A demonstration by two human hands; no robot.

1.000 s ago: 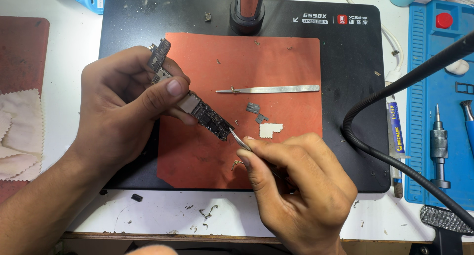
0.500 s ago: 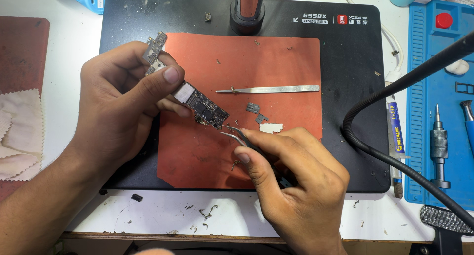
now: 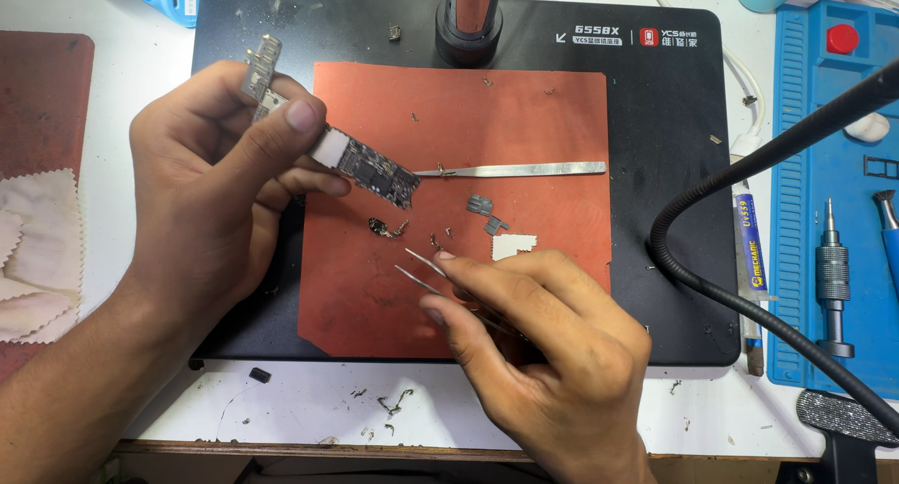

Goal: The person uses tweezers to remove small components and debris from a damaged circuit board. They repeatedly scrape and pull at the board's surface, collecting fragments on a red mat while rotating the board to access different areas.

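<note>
My left hand [image 3: 220, 180] pinches a narrow circuit board [image 3: 361, 161] between thumb and fingers, lifted above the reddish-brown mat [image 3: 552, 119] with its dark end pointing right. My right hand [image 3: 534, 339] grips metal tweezers [image 3: 421, 269] whose two tips are spread and point up-left, empty. A small dark scrap [image 3: 384, 227] lies on the mat just below the board, between board and tweezer tips. A flat metal pry tool [image 3: 515, 169] lies right of the board. Small grey shield pieces [image 3: 485, 212] and a white pad [image 3: 513, 246] rest beside my right fingers.
The mat sits on a black work pad [image 3: 674, 212] with a round post [image 3: 468, 21] at the back. A black flexible hose [image 3: 749, 231] arcs at right. A blue tool tray [image 3: 833, 212] holds a screwdriver [image 3: 830, 278]. White cloths [image 3: 33, 259] lie at left.
The tweezers have drawn back down and away from the board's end, their tips now spread. The board has lifted up-left. A dark scrap now lies on the mat.
</note>
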